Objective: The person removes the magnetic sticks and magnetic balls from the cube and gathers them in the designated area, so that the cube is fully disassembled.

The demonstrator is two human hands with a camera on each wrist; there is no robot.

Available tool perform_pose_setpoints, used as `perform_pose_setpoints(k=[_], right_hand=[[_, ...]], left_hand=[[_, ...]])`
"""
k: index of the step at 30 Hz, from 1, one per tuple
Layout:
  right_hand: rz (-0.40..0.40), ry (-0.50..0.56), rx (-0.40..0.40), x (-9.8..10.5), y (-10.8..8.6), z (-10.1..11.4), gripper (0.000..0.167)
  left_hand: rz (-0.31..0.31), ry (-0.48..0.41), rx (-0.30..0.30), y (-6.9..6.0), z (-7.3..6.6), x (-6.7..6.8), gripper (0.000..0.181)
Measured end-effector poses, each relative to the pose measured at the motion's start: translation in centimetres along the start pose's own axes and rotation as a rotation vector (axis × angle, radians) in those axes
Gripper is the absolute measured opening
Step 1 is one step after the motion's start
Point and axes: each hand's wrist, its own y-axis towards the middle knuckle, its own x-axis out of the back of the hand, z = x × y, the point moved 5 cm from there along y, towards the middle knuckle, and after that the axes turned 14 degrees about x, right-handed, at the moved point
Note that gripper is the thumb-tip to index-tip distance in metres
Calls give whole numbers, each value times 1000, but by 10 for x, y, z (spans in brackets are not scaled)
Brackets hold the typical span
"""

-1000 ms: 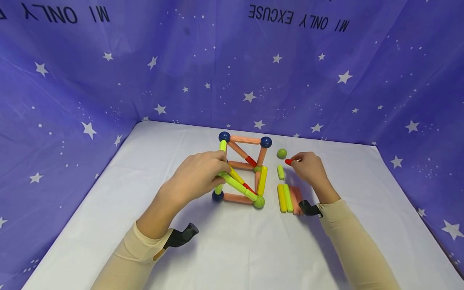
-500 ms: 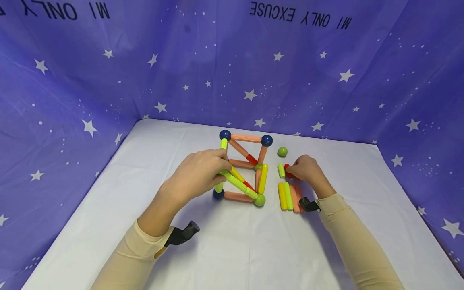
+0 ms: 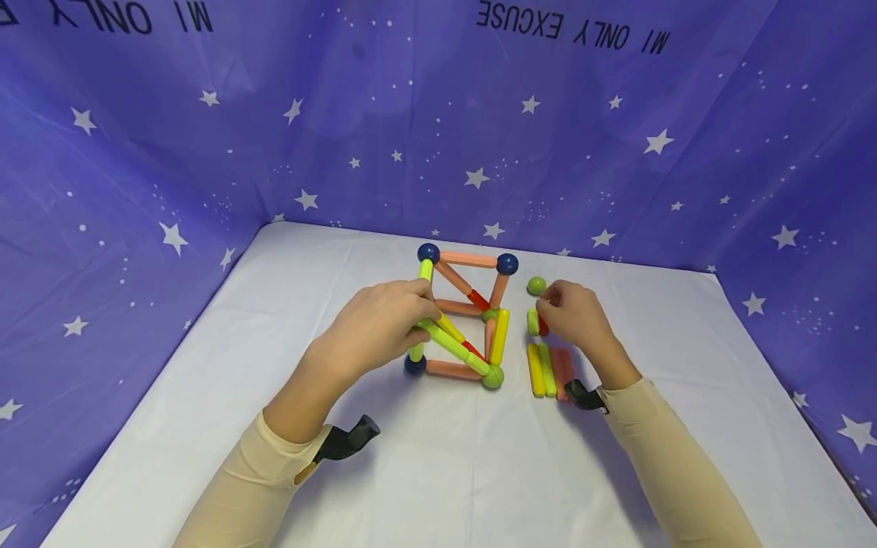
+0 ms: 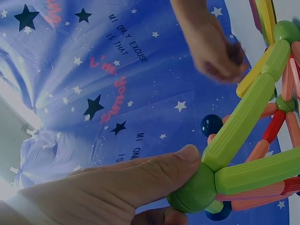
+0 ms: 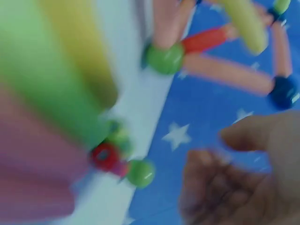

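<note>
My left hand (image 3: 380,323) pinches a green ball (image 4: 192,190) at a corner of a magnetic stick-and-ball frame, thumb on top of the ball. Light green sticks (image 4: 243,119) run out from that ball. Blue balls (image 3: 507,264) and orange sticks (image 3: 468,260) form other parts of the frame. My right hand (image 3: 581,320) hovers by a short red stick (image 3: 544,327), which lies beside a short green stick (image 3: 533,322). In the right wrist view its thumb and fingers (image 5: 199,173) stand apart, blurred, with nothing visible between them.
A loose green ball (image 3: 537,285) lies behind the short sticks. Nearer me, a yellow stick (image 3: 536,371), a light green stick (image 3: 547,371) and orange sticks (image 3: 563,369) lie in a row on the white tabletop (image 3: 425,464). A starry purple cloth (image 3: 384,114) stands around it.
My right hand brought the short red stick down beside the short green one, let go of it and lifted slightly away. My left hand kept its grip on the frame's ball.
</note>
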Motion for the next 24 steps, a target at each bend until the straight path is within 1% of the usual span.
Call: perform_pose_setpoints(k=[1,2,3,5,7,9,10,12,16,18,21,24], right_hand=[[-29,25,63,1,-1,9,23],[-39,57,122,1,-2,18,21],[-33,92,172,0,-3,26,20],[24,141,263,-3,-6,41,23],[109,156,343,-7,-9,51,30],[185,161,402,-11,-12,56,36],[207,158,425,-12,-14,58,37],[220,152,434,-13,-17,59,35],[195,169,415,-6,-24,56,27],[197,158,417,-3,-30,56,25],[246,107,435,-1,-41,58,25],[330,40,461,-5,-54,59,24]], left_hand=[[2,1,2,0,0,0,18],[3,1,4,0,0,0,18],[5,2,6,0,0,0,18],[10,3,11,1,0,0,19],[12,4,12,1,0,-1,20],[12,5,9,0,0,-1,20],[12,5,9,0,0,-1,20],[9,7,7,0,0,-2,19],[5,6,1,0,-1,-1,19],[5,6,1,0,-1,-1,19],[6,7,3,0,-1,0,20],[10,6,9,0,-1,0,20]])
